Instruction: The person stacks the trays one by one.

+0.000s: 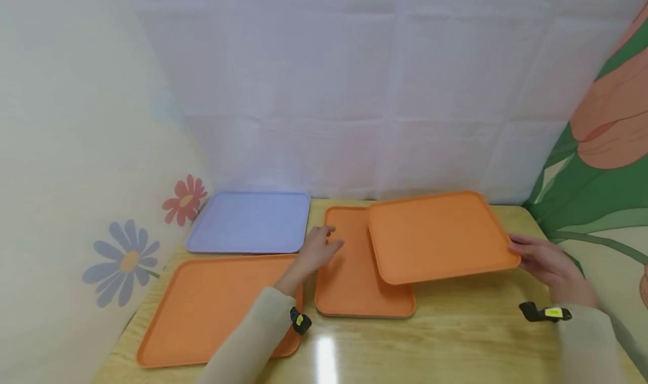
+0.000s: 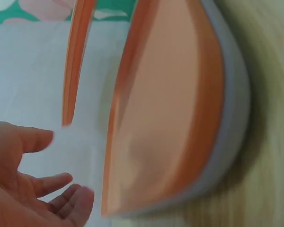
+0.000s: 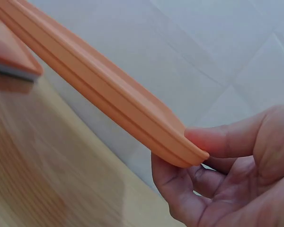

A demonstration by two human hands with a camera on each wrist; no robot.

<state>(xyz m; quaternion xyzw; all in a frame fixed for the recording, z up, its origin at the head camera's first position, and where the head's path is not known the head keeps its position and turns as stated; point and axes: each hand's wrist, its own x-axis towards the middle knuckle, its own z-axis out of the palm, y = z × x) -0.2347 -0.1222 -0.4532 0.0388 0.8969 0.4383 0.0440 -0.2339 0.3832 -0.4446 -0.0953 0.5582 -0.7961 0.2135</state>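
An orange tray [image 1: 440, 238] is held up in the air, tilted, by my right hand [image 1: 549, 266], whose thumb and fingers pinch its right edge; the right wrist view shows the thumb on the rim of the tray [image 3: 113, 90] and fingers beneath. Below its left part lies another orange tray [image 1: 354, 283] on the table, with a greyish tray edge [image 2: 236, 104] under it in the left wrist view. My left hand [image 1: 316, 252] hovers over the left side of that lower tray, fingers parted and slightly bent, holding nothing; a gap separates it from the raised tray [image 2: 78, 61].
A third orange tray [image 1: 217, 311] lies at the front left of the wooden table [image 1: 455, 339]. Behind it is a lavender tray [image 1: 250, 221] at the back left. A white cloth [image 1: 329, 91] hangs behind the table, and flower-patterned cloths stand at both sides.
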